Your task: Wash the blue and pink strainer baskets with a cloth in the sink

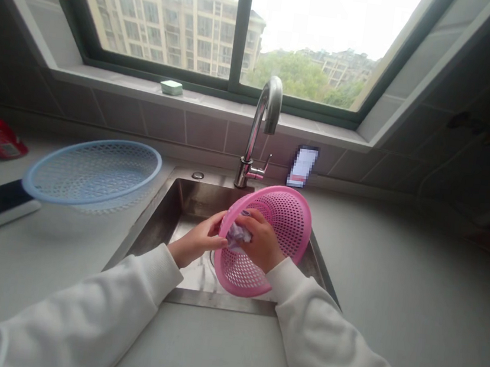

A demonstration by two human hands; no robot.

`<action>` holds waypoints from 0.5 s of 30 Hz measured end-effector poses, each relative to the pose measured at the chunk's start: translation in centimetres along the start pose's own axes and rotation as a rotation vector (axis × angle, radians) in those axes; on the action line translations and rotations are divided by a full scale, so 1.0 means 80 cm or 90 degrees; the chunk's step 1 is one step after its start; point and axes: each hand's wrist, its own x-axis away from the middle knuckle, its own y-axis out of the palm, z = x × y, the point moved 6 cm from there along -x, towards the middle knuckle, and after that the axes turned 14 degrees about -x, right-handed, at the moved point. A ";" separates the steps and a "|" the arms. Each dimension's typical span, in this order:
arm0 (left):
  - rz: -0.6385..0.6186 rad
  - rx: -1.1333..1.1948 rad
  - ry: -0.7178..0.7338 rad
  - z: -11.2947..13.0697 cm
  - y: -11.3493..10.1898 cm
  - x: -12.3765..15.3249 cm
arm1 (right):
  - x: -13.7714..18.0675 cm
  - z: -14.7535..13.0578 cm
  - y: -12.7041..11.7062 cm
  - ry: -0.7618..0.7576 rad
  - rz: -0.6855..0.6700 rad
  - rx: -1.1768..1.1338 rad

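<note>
The pink basket [294,216] I have in hand is a round, glossy plastic colander with a smooth, thick rim and a wall pierced all over by rows of small holes. It is tipped on its side over the sink [221,301], its open mouth turned toward my left and partly toward me, below and in front of the faucet [272,109]. Against the inside of its rim sits a pale cloth [239,237], whitish-lilac, crumpled, with a small dark mark at its top. My left hand [200,240] comes in from the left, thumb pointing across and fingers curled at the rim, clamped on the basket's edge. My right hand [264,242] reaches into the mouth, its back toward me, fingers bent around the cloth and gripping it; the fingertips are hidden. Both forearms, in white sleeves [320,330], slant inward over the counter [216,344], and my hands nearly meet at the cloth.
</note>
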 end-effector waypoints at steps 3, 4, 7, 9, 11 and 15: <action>0.058 0.020 -0.003 0.000 -0.010 0.003 | 0.001 -0.007 0.022 0.055 -0.133 0.035; 0.070 0.025 -0.003 0.000 -0.012 0.003 | 0.002 -0.007 0.026 0.072 -0.165 0.061; 0.085 0.031 -0.004 0.003 -0.018 0.005 | 0.006 0.000 0.026 0.123 -0.228 0.151; 0.088 0.019 -0.010 0.003 -0.020 0.005 | 0.010 0.013 0.020 0.168 -0.242 0.203; 0.084 -0.004 -0.019 0.004 -0.022 0.005 | 0.014 0.029 0.008 0.221 -0.232 0.245; 0.049 -0.032 -0.011 0.009 -0.020 0.002 | 0.014 0.060 -0.030 0.323 -0.110 0.284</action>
